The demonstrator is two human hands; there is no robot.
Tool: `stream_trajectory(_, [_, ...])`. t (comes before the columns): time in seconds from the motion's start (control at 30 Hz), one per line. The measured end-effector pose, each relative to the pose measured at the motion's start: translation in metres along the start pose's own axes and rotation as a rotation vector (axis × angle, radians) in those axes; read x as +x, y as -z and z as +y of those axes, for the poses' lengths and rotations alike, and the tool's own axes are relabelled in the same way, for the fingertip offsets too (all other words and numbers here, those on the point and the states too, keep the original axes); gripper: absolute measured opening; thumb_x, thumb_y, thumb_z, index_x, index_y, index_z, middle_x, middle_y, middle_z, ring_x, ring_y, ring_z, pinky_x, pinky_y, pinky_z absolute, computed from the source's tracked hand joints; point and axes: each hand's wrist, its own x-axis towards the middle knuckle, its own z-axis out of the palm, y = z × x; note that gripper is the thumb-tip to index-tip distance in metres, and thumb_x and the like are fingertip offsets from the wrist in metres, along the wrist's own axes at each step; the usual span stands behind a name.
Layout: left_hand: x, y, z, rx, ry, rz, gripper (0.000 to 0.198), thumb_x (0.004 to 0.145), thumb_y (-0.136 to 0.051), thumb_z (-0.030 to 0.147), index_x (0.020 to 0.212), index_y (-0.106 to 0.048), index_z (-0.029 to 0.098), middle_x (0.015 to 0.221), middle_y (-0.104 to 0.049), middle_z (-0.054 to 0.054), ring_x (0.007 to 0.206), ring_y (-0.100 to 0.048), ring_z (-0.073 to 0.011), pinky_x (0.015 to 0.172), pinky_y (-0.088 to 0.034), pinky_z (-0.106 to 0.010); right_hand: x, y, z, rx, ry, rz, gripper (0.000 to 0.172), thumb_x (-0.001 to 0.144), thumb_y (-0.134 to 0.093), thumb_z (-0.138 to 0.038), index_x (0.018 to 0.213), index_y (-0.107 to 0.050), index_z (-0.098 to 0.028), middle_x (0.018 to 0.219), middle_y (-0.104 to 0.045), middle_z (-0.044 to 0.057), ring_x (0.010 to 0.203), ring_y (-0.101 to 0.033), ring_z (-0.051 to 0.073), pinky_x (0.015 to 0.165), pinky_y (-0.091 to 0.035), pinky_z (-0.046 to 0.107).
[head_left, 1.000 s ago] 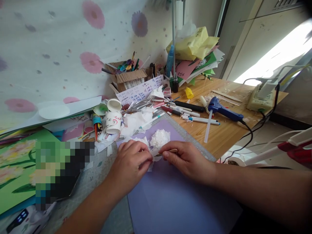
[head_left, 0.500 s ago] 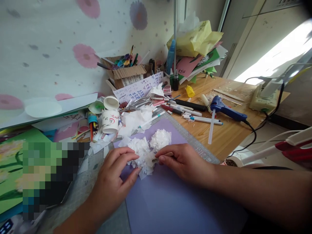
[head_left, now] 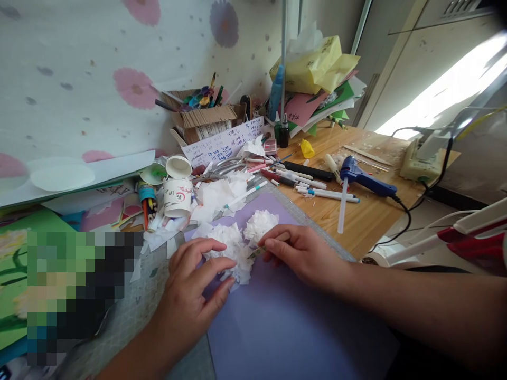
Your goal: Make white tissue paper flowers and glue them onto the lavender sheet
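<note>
In front of you, white paper flowers (head_left: 226,238) lie on a smooth, matte purple sheet (head_left: 285,327), their thin petals crumpled and layered into ruffled clumps. 1 rounder, tighter flower head (head_left: 259,224) sits at the far right of the cluster, just beyond your right fingertips. Under the sheet is a grey cutting mat (head_left: 154,290) with a faint printed grid.

Your left hand (head_left: 198,282) is spread, its fingers and thumb curved around the near left side of the clump; you cannot tell from here how firmly they touch the petals. Your right hand (head_left: 303,253) pinches a thin stick (head_left: 282,237) between thumb and forefinger, its narrow end reaching the right edge of the clump.

Farther right, a hard blue plastic glue gun (head_left: 368,178) rests on the grained wooden tabletop (head_left: 372,219).
</note>
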Motion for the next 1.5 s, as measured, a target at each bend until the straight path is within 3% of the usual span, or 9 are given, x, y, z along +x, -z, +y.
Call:
stream_trajectory(0.13, [0.006, -0.003, 0.011, 0.058, 0.011, 0.045, 0.012, 0.079, -0.060, 0.020, 0.091, -0.062, 0.023, 0.107, -0.052, -0.008, 0.104, -0.049, -0.0285, 0.089, -0.037, -0.047, -0.005, 0.006, -0.002, 0.102, -0.029, 0.030, 0.020, 0.082, -0.052, -0.032, 0.079, -0.059, -0.014, 0.064, -0.060, 0.002, 0.056, -0.057, 0.013, 0.055, -0.047, 0.024])
stream_trajectory(0.27, [0.016, -0.012, 0.024, 0.141, 0.029, 0.000, 0.018, 0.076, -0.066, 0.023, 0.093, -0.064, 0.024, 0.110, -0.054, -0.009, 0.106, -0.049, -0.0311, 0.088, -0.033, -0.050, -0.009, 0.006, -0.003, 0.096, -0.006, 0.031, 0.017, 0.084, -0.051, -0.029, 0.080, -0.059, -0.014, 0.064, -0.059, 0.001, 0.055, -0.054, 0.011, 0.055, -0.043, 0.022])
stream_trajectory(0.4, [0.020, -0.018, 0.029, 0.193, 0.055, -0.011, 0.011, 0.078, -0.062, 0.017, 0.081, -0.068, 0.027, 0.107, -0.058, -0.007, 0.104, -0.051, -0.0301, 0.085, -0.032, -0.049, -0.009, 0.005, -0.003, 0.065, 0.022, 0.035, 0.016, 0.085, -0.051, -0.028, 0.081, -0.059, -0.014, 0.065, -0.058, 0.000, 0.057, -0.054, 0.011, 0.057, -0.043, 0.022])
stream_trajectory(0.7, [0.016, -0.016, 0.022, 0.159, 0.022, 0.038, 0.018, 0.077, -0.058, 0.012, 0.069, -0.068, 0.024, 0.096, -0.058, -0.006, 0.097, -0.053, -0.0278, 0.082, -0.033, -0.046, -0.006, 0.006, -0.001, -0.033, 0.041, 0.018, 0.016, 0.086, -0.048, -0.025, 0.082, -0.059, -0.015, 0.066, -0.059, 0.001, 0.057, -0.055, 0.012, 0.057, -0.044, 0.023])
stream_trajectory(1.23, [0.005, -0.011, 0.009, 0.147, -0.086, 0.007, 0.019, 0.081, -0.055, 0.010, 0.078, -0.066, 0.026, 0.097, -0.054, -0.006, 0.099, -0.050, -0.0270, 0.082, -0.034, -0.045, -0.006, 0.007, 0.001, -0.061, 0.070, -0.052, 0.017, 0.086, -0.050, -0.024, 0.088, -0.063, -0.014, 0.070, -0.063, 0.003, 0.063, -0.057, 0.013, 0.061, -0.045, 0.023])
stream_trajectory(1.37, [0.011, -0.004, 0.001, 0.061, 0.004, 0.011, 0.008, 0.082, -0.055, 0.018, 0.085, -0.061, 0.022, 0.097, -0.055, -0.006, 0.096, -0.053, -0.0239, 0.082, -0.039, -0.040, -0.006, 0.006, -0.001, -0.024, 0.062, -0.068, 0.018, 0.086, -0.049, -0.024, 0.087, -0.063, -0.013, 0.069, -0.062, 0.003, 0.063, -0.056, 0.013, 0.061, -0.045, 0.023])
stream_trajectory(1.5, [0.045, 0.003, -0.016, 0.199, 0.194, 0.016, 0.008, 0.083, -0.054, 0.026, 0.084, -0.060, 0.021, 0.088, -0.061, -0.004, 0.091, -0.056, -0.0235, 0.080, -0.040, -0.038, -0.007, 0.005, 0.000, -0.012, 0.065, -0.088, 0.018, 0.085, -0.049, -0.024, 0.088, -0.063, -0.013, 0.069, -0.062, 0.003, 0.063, -0.055, 0.013, 0.062, -0.045, 0.023])
